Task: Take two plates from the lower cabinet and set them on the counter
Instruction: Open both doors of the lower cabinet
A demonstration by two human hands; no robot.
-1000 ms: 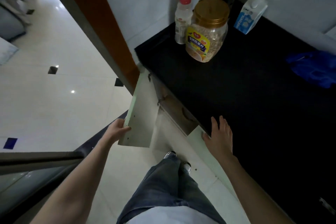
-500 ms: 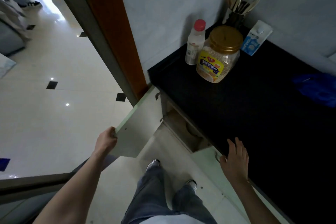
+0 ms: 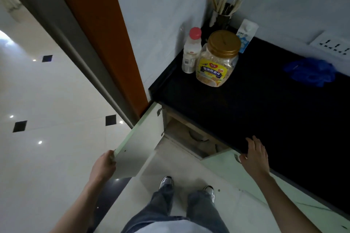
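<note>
The lower cabinet's pale green door point(image 3: 140, 147) stands swung wide open, and my left hand point(image 3: 104, 164) grips its outer edge. Inside the open cabinet point(image 3: 181, 130) a shelf shows, with a rounded rim of a dish or bowl point(image 3: 197, 136) dimly visible; no plate can be made out clearly. My right hand point(image 3: 255, 155) rests flat, fingers apart, on the front edge of the black counter point(image 3: 265, 111). It holds nothing.
At the counter's back left stand a red-capped bottle point(image 3: 191, 51), a gold-lidded oat jar point(image 3: 217, 58), a milk carton point(image 3: 246, 34) and a utensil holder point(image 3: 223, 13). Blue gloves point(image 3: 312, 72) lie at the right. A second cabinet door point(image 3: 223, 164) is shut. My feet point(image 3: 187, 187) stand on tile.
The left hand has swung the cabinet door further open. The right hand slid right along the counter edge. The view has pulled back and up.
</note>
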